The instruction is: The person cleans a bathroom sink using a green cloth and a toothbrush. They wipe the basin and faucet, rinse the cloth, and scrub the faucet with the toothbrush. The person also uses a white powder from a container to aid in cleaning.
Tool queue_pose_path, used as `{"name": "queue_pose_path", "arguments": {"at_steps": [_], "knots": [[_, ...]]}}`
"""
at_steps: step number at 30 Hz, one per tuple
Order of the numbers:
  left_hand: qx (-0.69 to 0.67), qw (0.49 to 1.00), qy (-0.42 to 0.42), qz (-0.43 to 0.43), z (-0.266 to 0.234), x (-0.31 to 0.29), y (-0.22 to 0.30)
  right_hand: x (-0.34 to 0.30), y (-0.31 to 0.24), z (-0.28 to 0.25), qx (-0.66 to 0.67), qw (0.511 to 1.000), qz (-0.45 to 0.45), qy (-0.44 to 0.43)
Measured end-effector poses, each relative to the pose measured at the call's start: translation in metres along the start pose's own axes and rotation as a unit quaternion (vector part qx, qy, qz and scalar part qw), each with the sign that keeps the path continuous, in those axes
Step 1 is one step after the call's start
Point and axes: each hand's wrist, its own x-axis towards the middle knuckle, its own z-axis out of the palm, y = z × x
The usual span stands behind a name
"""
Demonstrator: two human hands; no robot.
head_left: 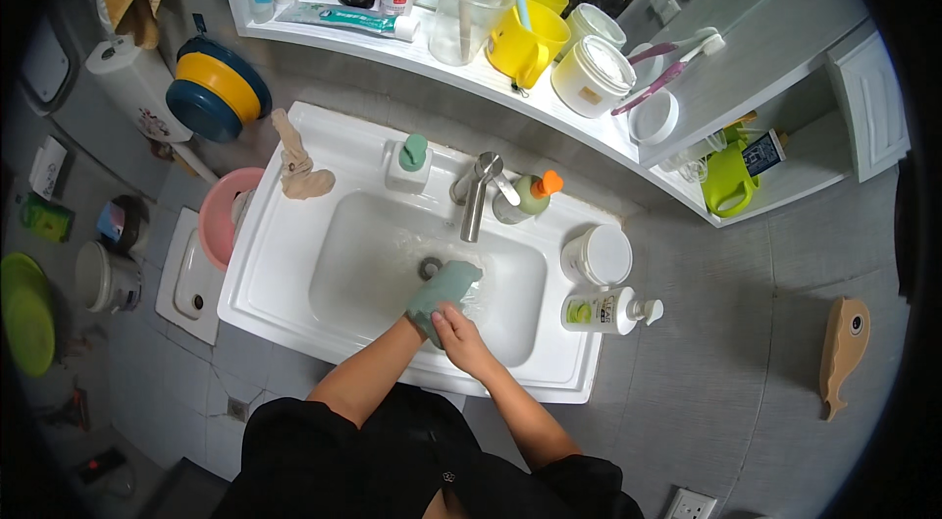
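Observation:
Over the white sink basin, my left forearm runs into a green piece of cloth, shaped like a sock or mitt. The cloth covers my left hand, so its fingers are hidden. My right hand is closed on the cloth's edge by the left wrist, thumb on top. Beyond the cloth stands the metal faucet, and wet glints show below its spout. A crumpled beige sock-like cloth lies on the sink's back left corner.
A soap dispenser and an orange-topped bottle flank the faucet. A white tub and a pump bottle stand on the right rim. Above hangs a shelf with cups and tubes. A pink basin is at left.

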Motion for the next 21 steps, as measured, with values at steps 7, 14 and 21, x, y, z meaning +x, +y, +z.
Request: {"name": "queue_pose_path", "arguments": {"at_steps": [7,14,21], "knots": [[0.170,0.973,0.146,-0.062,0.047,-0.020,-0.003,0.013,0.016,-0.046,0.098,0.985,-0.014,0.139],[0.048,0.986,0.098,-0.128,0.095,-0.043,0.009,0.028,0.033,-0.083,-0.038,0.973,0.039,0.222],[0.156,0.970,0.169,-0.083,0.117,-0.048,0.004,0.004,-0.021,-0.028,-0.176,0.971,0.003,0.163]]}}
